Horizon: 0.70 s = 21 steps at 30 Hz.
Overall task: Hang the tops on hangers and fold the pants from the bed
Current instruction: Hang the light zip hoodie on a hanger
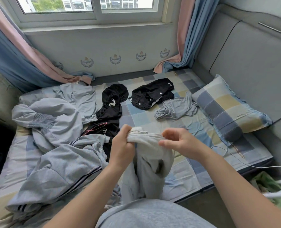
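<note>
I hold a light grey zip-up garment (150, 163) above the bed's near edge. My left hand (122, 143) is clenched on its bunched top by the zipper. My right hand (176, 142) pinches the same top edge a little to the right. The rest of the garment hangs down toward my lap. On the checked bed sheet (192, 163) lie other clothes: a black garment with pink lines (111, 112) at centre, a black garment with white crosses (151, 94) behind it, and small grey shorts (176, 108) to the right.
A rumpled grey-blue quilt (54, 145) with dark stripes covers the bed's left half. A checked pillow (227, 109) leans by the grey padded headboard (251, 63) at right. A white cable (235, 159) runs off the bed's right edge. Curtains hang at both window sides.
</note>
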Each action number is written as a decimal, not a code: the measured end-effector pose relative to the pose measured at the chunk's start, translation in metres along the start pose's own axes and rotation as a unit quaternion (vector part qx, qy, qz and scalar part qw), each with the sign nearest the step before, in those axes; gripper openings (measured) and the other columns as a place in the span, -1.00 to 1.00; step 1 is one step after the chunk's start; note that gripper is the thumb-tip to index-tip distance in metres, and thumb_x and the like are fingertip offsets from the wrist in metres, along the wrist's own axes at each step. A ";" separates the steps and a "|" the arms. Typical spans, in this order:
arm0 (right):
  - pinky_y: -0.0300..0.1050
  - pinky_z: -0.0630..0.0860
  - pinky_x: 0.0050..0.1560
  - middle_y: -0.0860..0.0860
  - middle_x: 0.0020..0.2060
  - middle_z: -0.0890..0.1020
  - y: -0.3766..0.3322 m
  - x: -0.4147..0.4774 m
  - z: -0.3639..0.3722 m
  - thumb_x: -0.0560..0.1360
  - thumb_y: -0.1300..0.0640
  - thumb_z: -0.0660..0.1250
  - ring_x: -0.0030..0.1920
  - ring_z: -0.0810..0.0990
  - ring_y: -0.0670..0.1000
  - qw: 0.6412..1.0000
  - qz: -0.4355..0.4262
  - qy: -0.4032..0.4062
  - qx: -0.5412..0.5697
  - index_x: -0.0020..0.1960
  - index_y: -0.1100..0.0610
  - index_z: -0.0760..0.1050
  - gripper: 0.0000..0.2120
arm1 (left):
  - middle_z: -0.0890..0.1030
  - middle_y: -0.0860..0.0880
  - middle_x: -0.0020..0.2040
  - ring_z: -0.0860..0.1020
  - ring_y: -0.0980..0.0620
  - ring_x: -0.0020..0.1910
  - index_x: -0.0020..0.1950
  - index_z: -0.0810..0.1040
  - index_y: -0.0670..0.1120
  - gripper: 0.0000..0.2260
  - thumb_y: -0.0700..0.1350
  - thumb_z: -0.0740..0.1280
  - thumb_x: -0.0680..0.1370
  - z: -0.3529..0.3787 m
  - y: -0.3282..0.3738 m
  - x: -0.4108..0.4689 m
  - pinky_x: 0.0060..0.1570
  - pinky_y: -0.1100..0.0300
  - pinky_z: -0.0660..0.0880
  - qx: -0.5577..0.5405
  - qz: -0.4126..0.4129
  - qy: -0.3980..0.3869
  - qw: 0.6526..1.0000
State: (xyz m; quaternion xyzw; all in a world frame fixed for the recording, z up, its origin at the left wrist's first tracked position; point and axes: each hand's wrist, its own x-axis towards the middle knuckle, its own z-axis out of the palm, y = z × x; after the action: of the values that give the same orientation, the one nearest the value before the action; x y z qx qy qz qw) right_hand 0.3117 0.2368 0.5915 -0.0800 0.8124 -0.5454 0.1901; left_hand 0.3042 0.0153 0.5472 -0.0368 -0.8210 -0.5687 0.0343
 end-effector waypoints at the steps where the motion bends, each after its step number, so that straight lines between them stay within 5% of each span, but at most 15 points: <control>1: -0.04 0.39 -0.11 -0.03 -0.28 0.53 0.004 -0.001 0.002 0.54 0.12 0.45 -0.22 0.47 -0.06 1.000 0.011 -0.009 -0.012 -0.12 0.14 0.59 -0.88 | 0.53 0.01 -0.29 0.41 0.18 -0.33 -0.16 0.45 -0.08 -0.78 -0.41 0.23 0.41 -0.003 -0.001 0.000 -0.32 0.28 0.32 -0.006 0.009 0.011 1.000; 6: -0.10 0.51 -0.07 -0.03 -0.19 0.66 -0.004 0.001 0.023 0.56 -0.03 0.41 -0.19 0.57 -0.09 0.999 0.026 0.021 -0.025 -0.04 0.06 0.65 -0.84 | 0.53 0.09 -0.30 0.45 0.18 -0.31 -0.15 0.47 -0.06 -0.86 -0.29 0.24 0.40 -0.013 0.006 -0.007 -0.31 0.31 0.35 -0.006 0.058 0.011 0.998; 12: -0.31 0.43 -0.31 -0.14 -0.39 0.57 -0.024 0.014 0.049 0.49 -0.01 0.49 -0.38 0.49 -0.20 0.997 -0.010 0.074 -0.019 -0.17 0.09 0.61 -0.82 | 0.50 0.05 -0.20 0.46 0.05 -0.22 -0.08 0.53 -0.19 -0.82 -0.43 0.36 0.43 -0.023 0.006 -0.004 -0.23 0.22 0.35 0.128 0.152 -0.047 0.979; 17: 0.01 0.56 -0.25 -0.03 -0.39 0.61 -0.028 0.019 0.047 0.48 0.17 0.45 -0.39 0.53 -0.10 0.997 0.005 0.057 -0.058 -0.26 0.11 0.60 -0.85 | 0.50 -0.03 -0.18 0.46 -0.08 -0.20 -0.08 0.53 -0.21 -0.83 -0.44 0.34 0.42 -0.027 0.008 -0.002 -0.24 0.04 0.42 0.159 0.169 -0.057 0.971; 21: -0.04 0.55 -0.34 0.08 -0.43 0.60 -0.027 0.021 0.045 0.43 0.21 0.41 -0.44 0.54 -0.02 0.995 0.064 0.071 -0.030 -0.31 0.13 0.54 -0.85 | 0.51 0.01 -0.15 0.47 -0.06 -0.16 -0.07 0.55 -0.19 -0.78 -0.44 0.29 0.38 -0.028 0.011 0.001 -0.17 0.10 0.43 0.158 0.163 -0.034 0.973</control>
State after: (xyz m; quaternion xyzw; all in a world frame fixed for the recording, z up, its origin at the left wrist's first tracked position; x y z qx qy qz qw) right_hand 0.3085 0.1811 0.5963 0.0055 0.8430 -0.5121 0.1644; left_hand 0.3051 -0.0073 0.5669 -0.1833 -0.8843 -0.4166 0.1041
